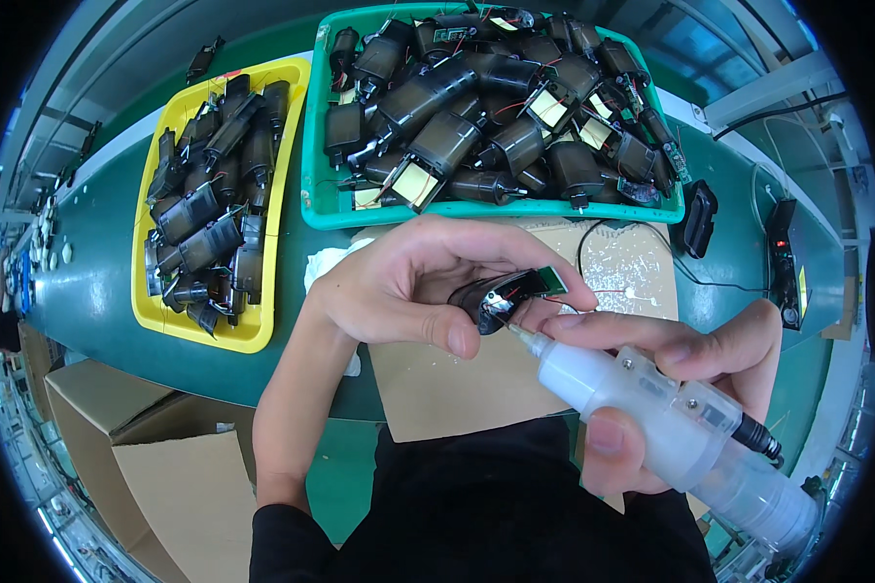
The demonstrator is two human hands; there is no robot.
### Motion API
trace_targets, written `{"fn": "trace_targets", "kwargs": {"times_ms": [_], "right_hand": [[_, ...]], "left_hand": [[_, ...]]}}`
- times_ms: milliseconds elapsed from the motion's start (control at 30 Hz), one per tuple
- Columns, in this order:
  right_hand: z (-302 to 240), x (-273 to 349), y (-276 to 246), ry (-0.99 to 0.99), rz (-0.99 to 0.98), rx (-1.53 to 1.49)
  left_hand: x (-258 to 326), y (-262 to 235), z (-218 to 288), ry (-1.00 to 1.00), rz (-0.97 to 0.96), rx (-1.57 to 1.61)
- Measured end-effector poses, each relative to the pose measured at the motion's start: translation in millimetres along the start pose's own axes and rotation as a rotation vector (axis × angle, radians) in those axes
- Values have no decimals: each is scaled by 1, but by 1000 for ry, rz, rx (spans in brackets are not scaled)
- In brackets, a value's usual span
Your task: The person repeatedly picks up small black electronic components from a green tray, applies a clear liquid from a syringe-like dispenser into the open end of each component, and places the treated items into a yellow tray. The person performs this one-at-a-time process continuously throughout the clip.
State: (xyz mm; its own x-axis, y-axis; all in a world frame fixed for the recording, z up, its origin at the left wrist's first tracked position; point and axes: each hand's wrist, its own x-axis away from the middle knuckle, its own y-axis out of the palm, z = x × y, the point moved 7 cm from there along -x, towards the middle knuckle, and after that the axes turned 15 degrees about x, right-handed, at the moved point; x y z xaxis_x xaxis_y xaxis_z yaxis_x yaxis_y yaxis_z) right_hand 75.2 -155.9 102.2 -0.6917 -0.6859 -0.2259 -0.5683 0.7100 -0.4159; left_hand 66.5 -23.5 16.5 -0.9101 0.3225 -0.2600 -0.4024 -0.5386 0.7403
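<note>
Curled fingers of my left hand (389, 282) hold a small dark translucent housing (501, 299), with a piece of green circuit board (552, 281) sticking out at its right end. My right hand (719, 350) grips a glue dispensing pen (642, 408) with a white, partly clear barrel, thumb below and fingers along the top. The pen's thin tip (517, 330) points up and left, at the lower edge of the housing. Whether the tip touches it I cannot tell. Most of the housing is hidden in my left palm.
A teal bin (311, 185) heaped with dark housings, wires and boards stands behind my hands. At left is a yellow bin (280, 243) of similar parts. Beneath my hands lies a cardboard sheet (437, 398) with glue spots. A black controller box (786, 257) with cables stands at right; an open carton (180, 476) is lower left.
</note>
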Motion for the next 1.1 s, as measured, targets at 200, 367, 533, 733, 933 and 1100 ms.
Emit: {"fn": "trace_targets", "kwargs": {"times_ms": [200,367,533,733,933,1100], "right_hand": [[3,1,2,42,-2,-95],[3,1,2,37,3,-75],[1,1,2,27,-1,-53],[2,2,2,-29,5,-64],[0,0,0,-41,14,48],[0,1,0,1,42,-15]], "left_hand": [[1,0,0,3,-2,1],[1,1,0,-18,20,-4],[2,2,0,-13,2,22],[2,1,-1,-38,4,0],[1,1,-2,-32,9,26],[2,2,-1,-27,-37,-6]]}}
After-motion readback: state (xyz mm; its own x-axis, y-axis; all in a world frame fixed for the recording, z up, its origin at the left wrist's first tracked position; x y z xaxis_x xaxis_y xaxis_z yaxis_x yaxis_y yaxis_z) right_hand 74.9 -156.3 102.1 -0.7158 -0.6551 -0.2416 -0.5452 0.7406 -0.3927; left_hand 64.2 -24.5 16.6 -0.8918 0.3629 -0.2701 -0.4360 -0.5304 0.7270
